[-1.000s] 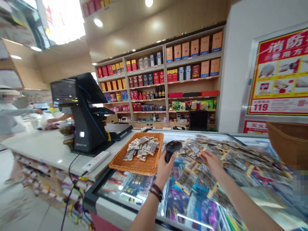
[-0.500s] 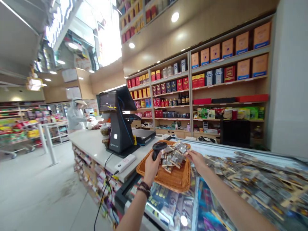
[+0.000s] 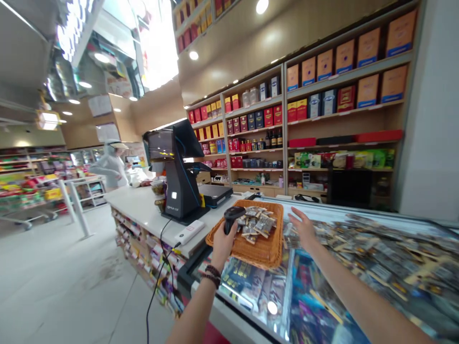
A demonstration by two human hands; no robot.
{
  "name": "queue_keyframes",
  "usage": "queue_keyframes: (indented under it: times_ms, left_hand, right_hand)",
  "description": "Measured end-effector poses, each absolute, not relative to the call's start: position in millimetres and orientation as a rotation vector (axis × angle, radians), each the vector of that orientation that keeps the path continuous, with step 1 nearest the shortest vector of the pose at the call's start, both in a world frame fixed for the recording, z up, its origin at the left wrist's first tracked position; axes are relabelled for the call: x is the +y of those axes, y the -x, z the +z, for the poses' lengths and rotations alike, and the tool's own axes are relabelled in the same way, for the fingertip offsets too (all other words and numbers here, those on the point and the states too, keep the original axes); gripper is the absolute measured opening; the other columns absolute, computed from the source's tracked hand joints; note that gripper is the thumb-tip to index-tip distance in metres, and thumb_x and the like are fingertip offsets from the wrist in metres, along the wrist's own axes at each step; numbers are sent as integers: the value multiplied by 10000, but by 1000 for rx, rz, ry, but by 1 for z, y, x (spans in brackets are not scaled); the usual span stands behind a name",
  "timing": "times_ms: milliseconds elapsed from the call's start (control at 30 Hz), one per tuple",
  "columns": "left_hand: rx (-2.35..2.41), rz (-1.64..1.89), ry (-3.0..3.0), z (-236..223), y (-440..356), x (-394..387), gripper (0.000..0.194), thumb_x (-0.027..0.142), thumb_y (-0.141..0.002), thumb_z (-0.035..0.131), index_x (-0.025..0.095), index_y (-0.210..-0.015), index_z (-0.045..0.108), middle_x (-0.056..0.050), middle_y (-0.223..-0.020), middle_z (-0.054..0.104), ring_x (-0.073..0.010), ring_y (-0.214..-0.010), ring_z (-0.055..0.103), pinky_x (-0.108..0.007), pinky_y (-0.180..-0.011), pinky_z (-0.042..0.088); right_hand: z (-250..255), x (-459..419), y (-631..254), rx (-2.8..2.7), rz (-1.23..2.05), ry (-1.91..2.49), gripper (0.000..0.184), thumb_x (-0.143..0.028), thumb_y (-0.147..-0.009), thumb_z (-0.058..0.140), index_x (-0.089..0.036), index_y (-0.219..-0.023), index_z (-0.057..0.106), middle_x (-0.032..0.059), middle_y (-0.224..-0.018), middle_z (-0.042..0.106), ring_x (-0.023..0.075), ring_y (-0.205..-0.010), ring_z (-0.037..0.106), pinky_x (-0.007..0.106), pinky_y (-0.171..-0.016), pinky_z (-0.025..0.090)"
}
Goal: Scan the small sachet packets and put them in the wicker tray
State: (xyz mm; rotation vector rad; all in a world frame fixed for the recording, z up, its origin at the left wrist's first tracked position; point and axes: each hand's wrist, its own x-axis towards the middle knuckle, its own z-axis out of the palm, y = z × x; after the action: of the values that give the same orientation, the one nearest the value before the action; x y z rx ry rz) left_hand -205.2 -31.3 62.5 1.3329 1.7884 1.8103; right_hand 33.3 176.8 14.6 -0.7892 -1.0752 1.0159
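Note:
My left hand (image 3: 223, 244) is shut around the grip of a black handheld barcode scanner (image 3: 230, 218), holding it just above the near left rim of a woven wicker tray (image 3: 258, 253). Small foil-wrapped packets (image 3: 255, 224) lie in a loose heap in the tray. My right hand (image 3: 303, 229) hangs open, fingers spread and holding nothing, to the right of the tray. Just below it, a wide layer of similar packets (image 3: 376, 251) covers the glass top of a display freezer (image 3: 304, 291).
To the left stand a black point-of-sale terminal (image 3: 181, 186) and a white power strip (image 3: 189, 232) on a white counter (image 3: 136, 205). A person in white protective clothing (image 3: 111, 168) stands at the counter's far end. Stocked wooden shelves (image 3: 287, 119) fill the back wall.
My right hand has moved rightward off the tray and now holds no packet. The view has swung left since the oldest frame, and the scanner remains in my left hand.

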Motion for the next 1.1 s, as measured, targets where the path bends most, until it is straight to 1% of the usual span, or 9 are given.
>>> queue_keyframes:
  times_ms: [133, 233, 300, 500, 700, 800, 933, 1000, 1100]
  left_hand:
    - [1624, 1730, -1424, 67, 155, -20, 504, 695, -831, 627, 192, -862, 607, 43, -560, 520, -122, -448, 482, -241, -465, 363]
    - [1507, 1696, -1477, 69, 115, -10, 467, 660, -850, 628, 193, -854, 602, 41, -575, 531, -113, -457, 479, -235, -478, 363]
    - [1455, 1672, -1508, 68, 90, -4, 457, 644, -852, 642, 188, -854, 618, 38, -572, 536, -115, -472, 481, -235, -497, 365]
    - [1399, 1594, -1615, 45, 30, 12, 392, 574, -848, 686, 187, -907, 684, 3, -608, 595, -163, -589, 571, -239, -569, 399]
    - [1483, 1416, -1679, 5, -2, 20, 352, 540, -894, 629, 190, -894, 671, -11, -634, 614, -167, -575, 577, -244, -576, 372]
    - [1494, 1393, -1658, -5, -4, 24, 360, 555, -874, 655, 195, -872, 664, -9, -630, 615, -167, -564, 575, -245, -570, 375]
    - [1435, 1458, -1547, -10, 1, 29, 436, 631, -861, 646, 195, -849, 651, -3, -626, 606, -160, -563, 562, -244, -559, 393]
    - [1407, 1483, -1514, -12, 3, 30, 457, 649, -862, 635, 192, -852, 649, -3, -628, 602, -158, -566, 558, -246, -557, 400]
    - [1389, 1493, -1494, -14, 2, 31, 459, 653, -853, 644, 193, -854, 648, 0, -618, 590, -160, -569, 558, -248, -553, 407]
  right_hand:
    - [12, 166, -129, -1053, 925, 942, 304, -343, -623, 780, -214, -899, 787, 65, -982, 799, 256, -942, 727, 379, -847, 593]
    - [13, 149, -192, -1020, 809, 1070, 244, -343, -643, 771, -207, -846, 773, 51, -881, 785, 238, -856, 706, 359, -787, 579]
    - [12, 135, -225, -1046, 705, 1145, 224, -362, -677, 764, -206, -838, 765, 52, -854, 780, 244, -842, 703, 375, -803, 573]
    - [-7, 98, -277, -1212, 430, 1357, 243, -451, -751, 756, -219, -822, 746, 78, -888, 789, 257, -864, 715, 395, -895, 553]
    - [-25, 90, -274, -1308, 240, 1631, 493, -667, -757, 725, -187, -857, 770, 151, -953, 770, 325, -1014, 703, 450, -992, 500]
    - [-20, 94, -262, -1252, 181, 1769, 603, -753, -772, 669, -185, -934, 789, 209, -1064, 746, 390, -1122, 658, 538, -1017, 468]
    - [-9, 101, -237, -1229, 146, 1917, 662, -785, -803, 620, -208, -1077, 793, 253, -1322, 644, 488, -1302, 515, 712, -1024, 383]
    - [-5, 108, -224, -1269, 123, 1920, 636, -791, -803, 617, -234, -1041, 808, 237, -1332, 638, 496, -1325, 484, 736, -1032, 353]
    - [-8, 123, -208, -1289, 70, 1890, 516, -745, -766, 690, -251, -843, 816, 207, -1233, 689, 485, -1280, 510, 713, -1036, 361]
